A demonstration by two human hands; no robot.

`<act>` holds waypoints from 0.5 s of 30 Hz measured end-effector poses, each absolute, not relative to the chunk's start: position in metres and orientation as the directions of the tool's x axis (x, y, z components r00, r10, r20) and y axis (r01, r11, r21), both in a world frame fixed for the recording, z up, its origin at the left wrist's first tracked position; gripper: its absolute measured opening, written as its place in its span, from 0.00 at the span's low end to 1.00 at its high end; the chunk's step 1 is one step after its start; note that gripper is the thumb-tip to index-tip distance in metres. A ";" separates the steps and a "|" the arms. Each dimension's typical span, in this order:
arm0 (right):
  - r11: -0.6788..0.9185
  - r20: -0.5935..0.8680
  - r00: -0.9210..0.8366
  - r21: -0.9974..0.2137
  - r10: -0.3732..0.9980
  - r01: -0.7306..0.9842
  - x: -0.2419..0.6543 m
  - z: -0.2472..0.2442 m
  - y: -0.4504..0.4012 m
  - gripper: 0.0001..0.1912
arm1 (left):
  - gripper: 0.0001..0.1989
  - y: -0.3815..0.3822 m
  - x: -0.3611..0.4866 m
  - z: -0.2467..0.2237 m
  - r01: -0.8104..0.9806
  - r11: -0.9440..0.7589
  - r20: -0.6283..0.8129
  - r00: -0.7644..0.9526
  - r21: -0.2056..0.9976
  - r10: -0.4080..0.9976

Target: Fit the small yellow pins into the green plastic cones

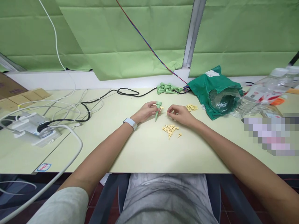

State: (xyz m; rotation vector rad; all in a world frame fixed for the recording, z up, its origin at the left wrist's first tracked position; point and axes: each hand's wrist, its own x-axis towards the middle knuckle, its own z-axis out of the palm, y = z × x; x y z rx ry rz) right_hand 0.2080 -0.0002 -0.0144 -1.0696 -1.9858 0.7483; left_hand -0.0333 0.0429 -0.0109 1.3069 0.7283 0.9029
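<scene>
My left hand [148, 111] is closed around a green plastic spike [158, 104], with its wide round top up and its pointed tip down. A small yellow peg [161, 107] sticks out from the spike's side. A short gap to the right, my right hand [178, 113] has thumb and fingers pinched together; a tiny pale bit shows at the fingertips, too small to name. Below the hands lies a loose pile of yellow pegs [170, 128], with one lying apart. Beyond my right hand rests a heap of small yellow pieces [192, 107].
Several green spikes [167, 88] lie at the back. An opened green plastic bag [213, 90] and clear bottles [263, 90] stand to the right. On the left are a white power strip [35, 127], tangled cables and cardboard boxes [22, 98].
</scene>
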 end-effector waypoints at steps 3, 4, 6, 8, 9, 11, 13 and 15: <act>0.495 0.428 -0.251 -0.777 0.868 0.389 0.199 -0.022 -0.001 0.06 | 0.16 0.040 -0.031 -0.010 -0.092 0.013 0.033 0.483 0.996 0.875; 0.510 0.458 -0.223 -0.765 0.860 0.393 0.197 -0.024 -0.001 0.05 | 0.15 0.039 -0.031 -0.009 -0.078 0.013 0.026 0.481 0.997 0.876; 0.534 0.499 -0.199 -0.736 0.843 0.415 0.193 -0.027 -0.001 0.04 | 0.15 0.038 -0.030 -0.008 -0.059 0.014 0.016 0.479 0.998 0.878; 0.549 0.518 -0.199 -0.714 0.832 0.435 0.191 -0.028 -0.002 0.04 | 0.15 0.037 -0.029 -0.007 -0.053 0.014 0.014 0.479 0.999 0.878; 0.554 0.525 -0.199 -0.707 0.828 0.440 0.191 -0.028 -0.002 0.03 | 0.15 0.037 -0.029 -0.007 -0.052 0.011 0.015 0.480 0.999 0.877; 0.561 0.540 -0.188 -0.699 0.821 0.444 0.191 -0.028 -0.002 0.03 | 0.16 0.037 -0.029 -0.008 -0.056 0.003 0.024 0.479 0.998 0.877; 0.565 0.552 -0.173 -0.696 0.816 0.443 0.191 -0.029 -0.002 0.04 | 0.16 0.038 -0.030 -0.008 -0.069 -0.003 0.036 0.480 0.998 0.877; 0.562 0.552 -0.166 -0.698 0.817 0.444 0.191 -0.030 -0.002 0.06 | 0.15 0.037 -0.030 -0.007 -0.085 -0.003 0.044 0.485 0.996 0.873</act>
